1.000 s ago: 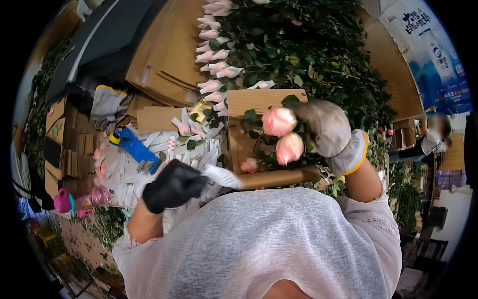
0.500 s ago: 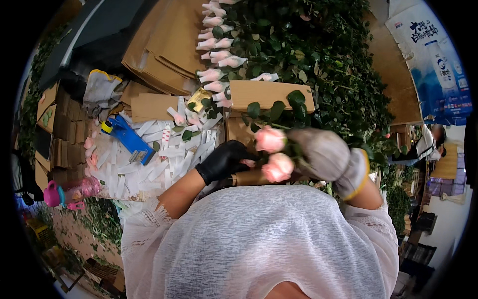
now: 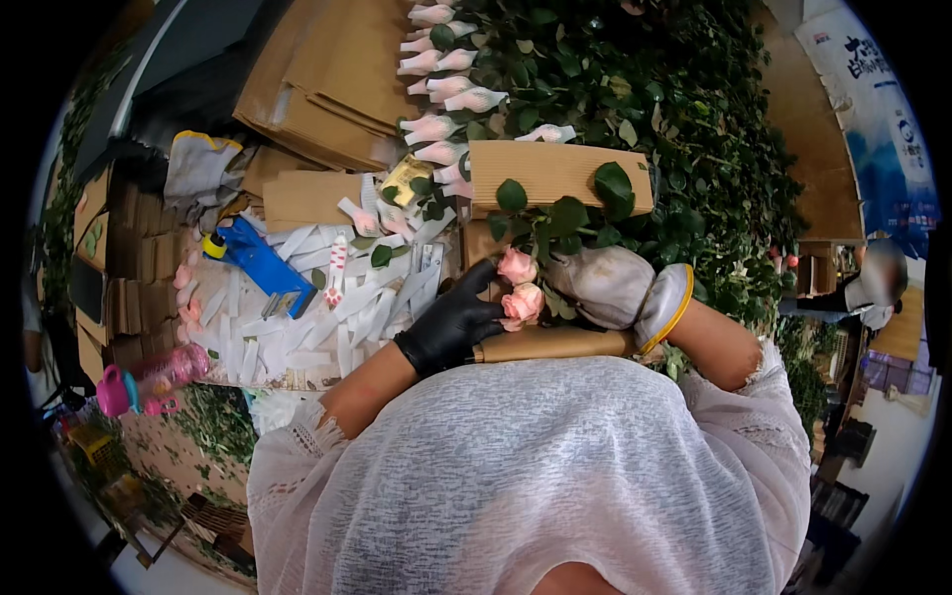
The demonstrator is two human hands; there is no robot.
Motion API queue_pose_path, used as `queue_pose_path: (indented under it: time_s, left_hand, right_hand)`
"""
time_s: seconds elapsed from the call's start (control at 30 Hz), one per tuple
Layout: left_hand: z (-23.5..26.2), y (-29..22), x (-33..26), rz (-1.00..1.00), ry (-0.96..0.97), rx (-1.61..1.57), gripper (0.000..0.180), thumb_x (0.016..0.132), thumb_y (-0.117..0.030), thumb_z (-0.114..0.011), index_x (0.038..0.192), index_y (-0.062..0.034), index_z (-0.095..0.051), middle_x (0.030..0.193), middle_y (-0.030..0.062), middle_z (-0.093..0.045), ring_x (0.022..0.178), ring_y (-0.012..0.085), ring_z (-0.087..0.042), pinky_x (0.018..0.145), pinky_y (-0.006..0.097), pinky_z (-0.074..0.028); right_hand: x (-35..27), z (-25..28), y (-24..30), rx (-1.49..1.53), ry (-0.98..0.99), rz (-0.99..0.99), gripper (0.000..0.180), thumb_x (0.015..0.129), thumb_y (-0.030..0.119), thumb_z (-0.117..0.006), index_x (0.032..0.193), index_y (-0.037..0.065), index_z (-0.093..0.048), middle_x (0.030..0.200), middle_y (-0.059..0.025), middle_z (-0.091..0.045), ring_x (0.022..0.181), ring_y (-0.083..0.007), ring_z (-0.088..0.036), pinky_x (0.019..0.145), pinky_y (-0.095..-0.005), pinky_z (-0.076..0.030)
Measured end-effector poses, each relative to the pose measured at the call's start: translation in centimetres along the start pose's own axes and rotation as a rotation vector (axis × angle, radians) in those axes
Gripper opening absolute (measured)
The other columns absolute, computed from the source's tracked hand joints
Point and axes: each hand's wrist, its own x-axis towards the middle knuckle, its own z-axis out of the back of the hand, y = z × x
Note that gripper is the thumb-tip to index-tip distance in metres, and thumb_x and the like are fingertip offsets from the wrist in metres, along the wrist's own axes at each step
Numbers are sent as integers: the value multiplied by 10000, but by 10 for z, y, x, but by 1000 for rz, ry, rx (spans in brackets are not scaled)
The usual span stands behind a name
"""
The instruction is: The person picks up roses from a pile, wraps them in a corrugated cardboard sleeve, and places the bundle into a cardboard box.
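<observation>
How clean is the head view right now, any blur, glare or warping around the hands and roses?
Head view: even daylight, no hard glare; the left hand, right hand and pink roses at centre are sharp; fisheye bends the cardboard sheets toward the black rim, and the banner at the right edge looks washed out.

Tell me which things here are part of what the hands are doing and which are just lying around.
In hand:
- pink roses, held by the right hand
- left hand, touching the blooms
- cardboard roll under both hands

Lying about:
- blue tool
- white strips
- pink bottle
- spare glove
- wrapped roses
</observation>
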Motion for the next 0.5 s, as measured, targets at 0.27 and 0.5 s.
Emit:
queue_pose_path:
  time_s: [0.27,0.5]
  left_hand:
    - [14,37,2,-340,141,518,504,753,-190,-769,1217,-115,-589,1185,104,-567,1096,317,-513,956,401,-420]
    - [13,11,13,-108,170,352,520,773,-214,-759,1246,-143,-555,1111,107,-576,1058,315,-512,928,428,-428]
  right_hand:
    - [0,3,4,15,140,-66,313,815,147,-590,1110,43,-579,898,-119,-631,771,-271,-650,622,-364,-545]
    - [1,19,2,-73,83,-299,414,828,149,-552,1236,77,-535,871,-115,-646,703,-259,-662,582,-360,-544]
